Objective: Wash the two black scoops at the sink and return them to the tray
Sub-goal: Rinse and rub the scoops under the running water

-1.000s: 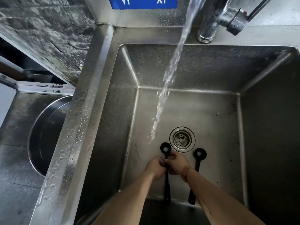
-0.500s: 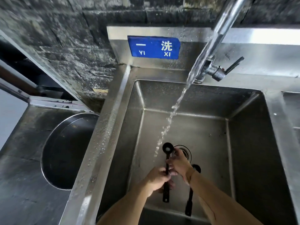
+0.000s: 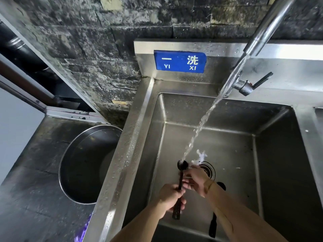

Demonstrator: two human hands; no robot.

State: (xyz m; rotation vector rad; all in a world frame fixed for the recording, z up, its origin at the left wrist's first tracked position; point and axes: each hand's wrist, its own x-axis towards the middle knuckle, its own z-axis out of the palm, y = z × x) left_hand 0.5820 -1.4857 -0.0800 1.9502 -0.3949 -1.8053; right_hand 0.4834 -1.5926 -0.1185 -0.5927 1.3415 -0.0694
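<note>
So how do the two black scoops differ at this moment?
The held scoop is lifted with its bowl under the water stream; the second scoop lies on the sink floor, out of the stream. The left hand grips the held scoop's handle and the right hand touches it; nothing touches the second scoop. Both are black and long-handled.

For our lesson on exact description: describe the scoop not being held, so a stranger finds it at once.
Start at the steel sink and its round drain. Just right of the drain and nearer the viewer, a black scoop lies on the sink floor, partly hidden by the right forearm. Unlike the other scoop, no hand holds it and no water hits it.
</note>
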